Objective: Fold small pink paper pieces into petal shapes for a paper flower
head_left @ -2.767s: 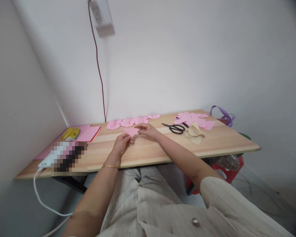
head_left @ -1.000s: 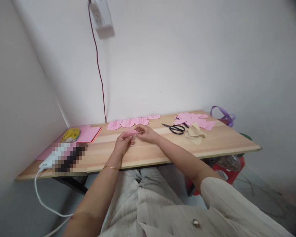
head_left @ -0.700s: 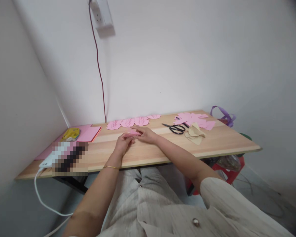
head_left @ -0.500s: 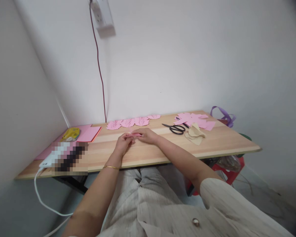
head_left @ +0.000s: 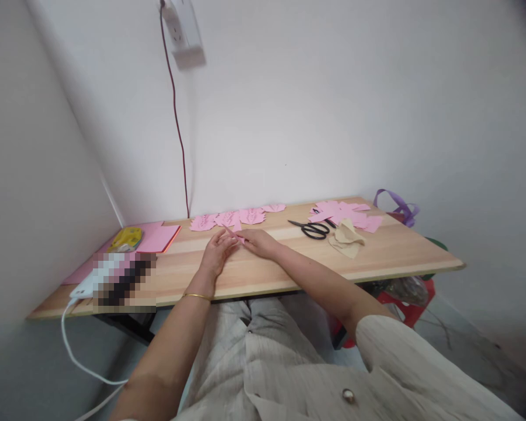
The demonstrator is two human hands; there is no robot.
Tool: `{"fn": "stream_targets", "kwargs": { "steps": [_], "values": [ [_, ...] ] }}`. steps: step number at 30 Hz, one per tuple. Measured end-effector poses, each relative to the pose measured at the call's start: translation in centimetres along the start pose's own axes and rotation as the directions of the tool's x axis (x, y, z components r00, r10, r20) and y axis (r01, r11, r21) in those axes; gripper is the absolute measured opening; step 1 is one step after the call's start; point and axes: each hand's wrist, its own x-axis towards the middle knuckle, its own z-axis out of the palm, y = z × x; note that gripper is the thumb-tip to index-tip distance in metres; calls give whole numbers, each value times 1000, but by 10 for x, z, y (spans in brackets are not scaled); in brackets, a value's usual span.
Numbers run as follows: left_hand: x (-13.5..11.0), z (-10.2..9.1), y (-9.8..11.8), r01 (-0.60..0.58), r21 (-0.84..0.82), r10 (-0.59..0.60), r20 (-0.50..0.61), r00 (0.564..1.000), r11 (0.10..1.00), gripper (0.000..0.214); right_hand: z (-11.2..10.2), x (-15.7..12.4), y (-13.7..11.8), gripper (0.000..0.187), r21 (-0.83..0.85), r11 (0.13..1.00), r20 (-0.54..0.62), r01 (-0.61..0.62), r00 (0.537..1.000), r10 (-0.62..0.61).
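Just above the table, my right hand [head_left: 259, 242] pinches a folded piece of pink paper [head_left: 232, 233], which stands up at a slant between my hands. My left hand [head_left: 217, 251] is right beside the paper, its fingers loosely curled and apart; whether a fingertip touches the paper is hard to see. Behind my hands lies a row of pink paper cutouts [head_left: 228, 218] with notched edges and small cut slits. To the right of my right hand rest black-handled scissors [head_left: 314, 229], blades pointing left.
Pink paper pieces [head_left: 339, 211] lie heaped at the right, near a crumpled beige cloth or paper [head_left: 347, 238]. At the left are pink sheets [head_left: 158, 238], a yellow packet [head_left: 126, 238] and a white device [head_left: 87, 285] with a cable. A wall stands behind the wooden table [head_left: 284, 272].
The pink paper has been turned from lying flat between both hands to standing at a slant. My left hand's fingers have loosened and spread; my right hand keeps hold.
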Motion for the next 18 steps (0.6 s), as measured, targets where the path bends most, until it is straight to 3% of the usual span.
{"fn": "stream_targets", "kwargs": {
  "steps": [9,18],
  "values": [
    [6,-3,-8,-13,10,14,-95,995,1000,61,8,-2,-15,36,-324,946,120,17,992,23],
    [6,-5,-4,-54,31,58,-137,989,998,44,14,-2,-6,37,-123,991,-16,-54,998,53]
  ]
}}
